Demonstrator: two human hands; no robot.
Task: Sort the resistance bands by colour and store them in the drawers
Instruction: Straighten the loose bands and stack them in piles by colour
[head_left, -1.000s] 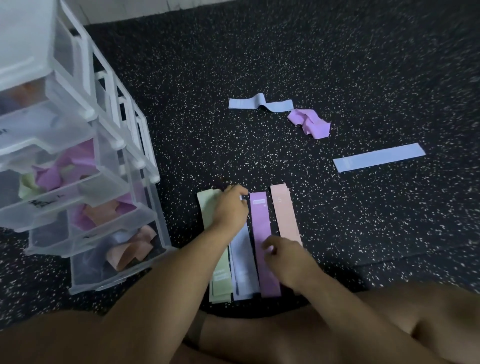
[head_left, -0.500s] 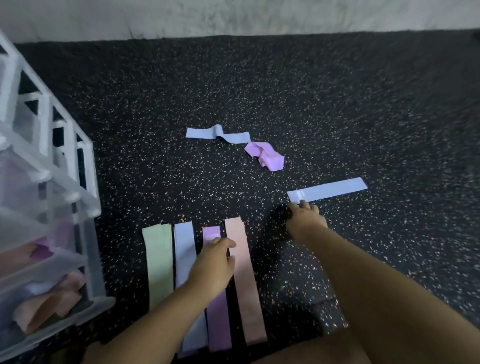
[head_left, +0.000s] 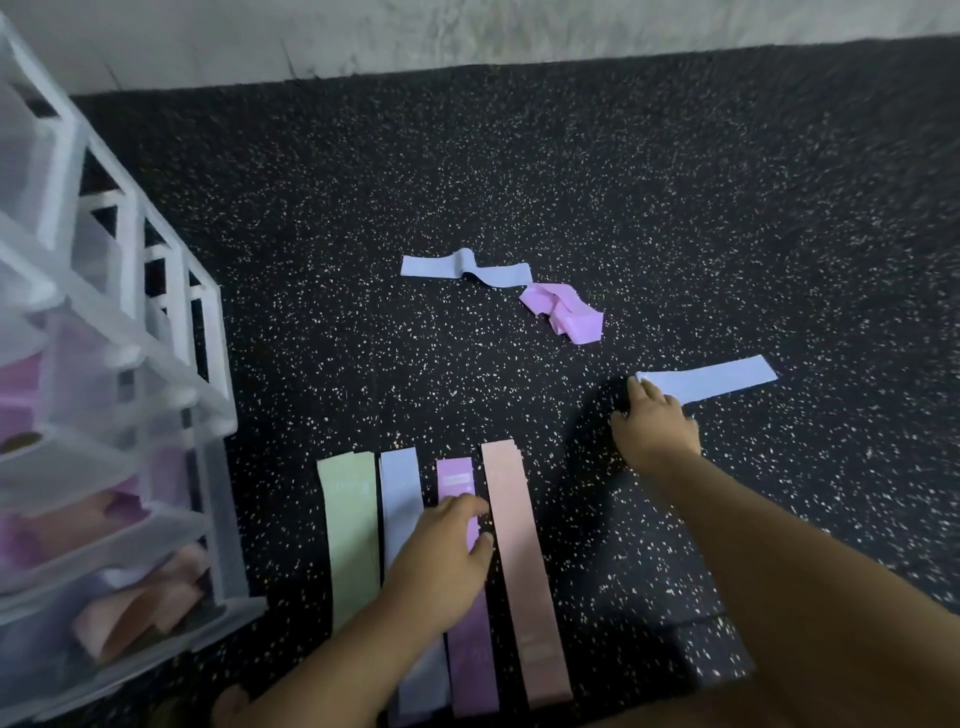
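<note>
Seemingly rubber, speckled black floor (head_left: 675, 197) with bands (head_left: 350, 540) meets pale wall (head_left: 467, 31).

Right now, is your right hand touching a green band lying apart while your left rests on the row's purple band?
Not quite: the head view shows the right hand touching a light blue band, not green. The left hand does rest on the row's purple band.

Floor (head_left: 675, 182) — 3 blue bands (head_left: 402, 499) (head_left: 431, 266) (head_left: 717, 378), 2 purple (head_left: 470, 654) (head_left: 566, 312), 1 grn (head_left: 350, 535), 1 pink (head_left: 519, 561) — w/ 1 drawer unit (head_left: 130, 353).
</note>
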